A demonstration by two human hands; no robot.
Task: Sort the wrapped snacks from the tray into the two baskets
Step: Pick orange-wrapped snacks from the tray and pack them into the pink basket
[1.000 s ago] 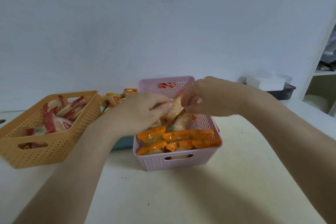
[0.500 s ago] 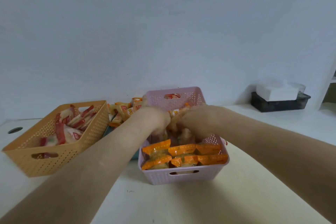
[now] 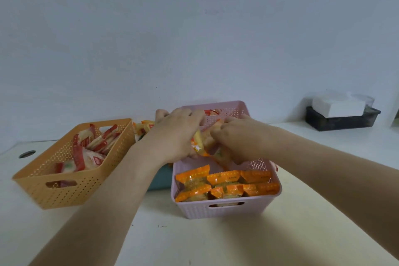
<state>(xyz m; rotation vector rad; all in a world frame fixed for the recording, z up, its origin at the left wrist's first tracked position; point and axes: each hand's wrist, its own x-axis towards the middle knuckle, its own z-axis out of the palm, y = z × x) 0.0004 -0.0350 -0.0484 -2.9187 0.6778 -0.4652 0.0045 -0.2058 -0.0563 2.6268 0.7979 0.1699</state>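
- Your left hand [image 3: 177,136] and right hand [image 3: 237,138] both clench orange-wrapped snacks [image 3: 199,146] above the pink basket [image 3: 226,209].
- Light, crinkly, slippery wrappers: grip the body, gently.

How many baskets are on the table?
2: an orange basket on the left holding red-wrapped snacks, and a pink basket in the middle holding orange-wrapped ones. A teal tray sits between them, mostly hidden.

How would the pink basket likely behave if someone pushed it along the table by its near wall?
The pink basket would probably slide rather than tip, being low and wide. Its thin perforated wall may flex slightly. The orange-wrapped snacks packed inside likely add little weight.
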